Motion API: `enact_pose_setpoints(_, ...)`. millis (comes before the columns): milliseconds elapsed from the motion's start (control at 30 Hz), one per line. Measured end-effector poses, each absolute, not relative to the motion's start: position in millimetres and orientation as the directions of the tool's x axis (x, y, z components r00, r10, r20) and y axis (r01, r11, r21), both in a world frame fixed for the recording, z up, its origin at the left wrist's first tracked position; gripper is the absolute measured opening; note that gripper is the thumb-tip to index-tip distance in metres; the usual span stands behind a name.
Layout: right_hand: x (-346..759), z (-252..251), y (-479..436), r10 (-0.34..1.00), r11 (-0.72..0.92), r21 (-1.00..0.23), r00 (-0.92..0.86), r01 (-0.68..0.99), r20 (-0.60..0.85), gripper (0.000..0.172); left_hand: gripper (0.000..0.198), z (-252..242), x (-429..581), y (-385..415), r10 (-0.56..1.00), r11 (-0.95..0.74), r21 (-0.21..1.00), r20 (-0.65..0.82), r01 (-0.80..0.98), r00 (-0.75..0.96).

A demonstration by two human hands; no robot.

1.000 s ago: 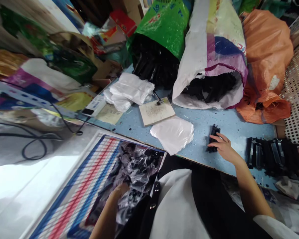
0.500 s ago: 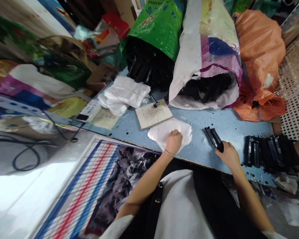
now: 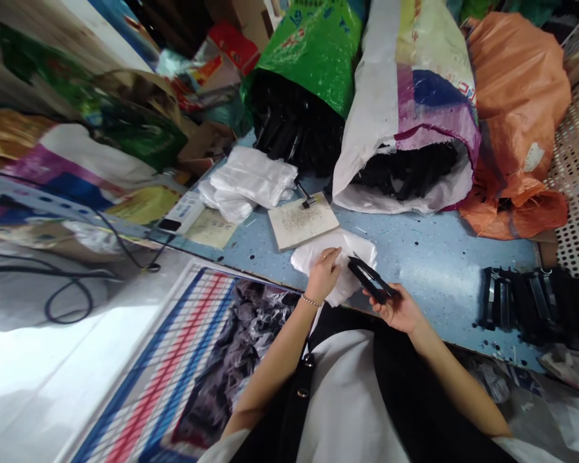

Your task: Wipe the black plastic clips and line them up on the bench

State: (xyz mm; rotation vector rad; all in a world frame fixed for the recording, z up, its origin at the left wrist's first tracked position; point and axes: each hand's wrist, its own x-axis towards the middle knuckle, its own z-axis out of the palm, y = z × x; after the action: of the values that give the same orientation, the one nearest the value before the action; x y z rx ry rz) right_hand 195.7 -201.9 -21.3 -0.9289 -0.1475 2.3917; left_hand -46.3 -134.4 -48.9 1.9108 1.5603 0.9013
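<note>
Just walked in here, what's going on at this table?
Someone's right-hand grip holds a slim black piece over part of a pile of thin white sheets on the blue table. The left-hand grip is at that pile; whether it has pinched a sheet is hard to tell. More black pieces lie in a row to the right, and a green sack gapes open behind.

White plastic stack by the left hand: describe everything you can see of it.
The stack looks thin, smooth and slightly glossy, with uneven edges. It lies flat on the blue table at its near edge, next to the board. The left hand covers part, apparently touching its top; the black item in the right hand hides another.
</note>
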Motion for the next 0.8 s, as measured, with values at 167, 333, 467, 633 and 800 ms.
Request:
enact_pose_setpoints(167,187,-27,-191,0.569,-0.813,-0.252,-0.622,-0.525,-0.538,0.048,0.058,-32,-32,-166,0.823,-0.567,0.551,0.414,0.612,0.389)
enact_pose_setpoints(333,169,-22,-191,0.739,-0.669,-0.474,-0.44,-0.573,-0.511,0.033,0.067,-17,-24,-190,0.786,-0.618,0.591,0.485,0.518,0.384)
enact_pose_setpoints(467,170,-9,-203,0.761,-0.649,-0.512,-0.488,-0.563,-0.428,0.053,0.072,-18,-37,-186,0.829,-0.555,0.626,0.473,0.548,0.299)
enact_pose_setpoints(633,167,-3,-204,0.816,-0.573,-0.659,-0.414,-0.487,-0.404,0.049,0.077,-13,-32,-189,0.773,-0.634,0.596,0.503,0.493,0.387)
enact_pose_setpoints(800,160,-9,-207,0.969,-0.248,-0.969,-0.015,-0.011,-0.247,0.032,0.078,-8,-19,-202,0.656,-0.741,0.564,0.496,0.364,0.569)
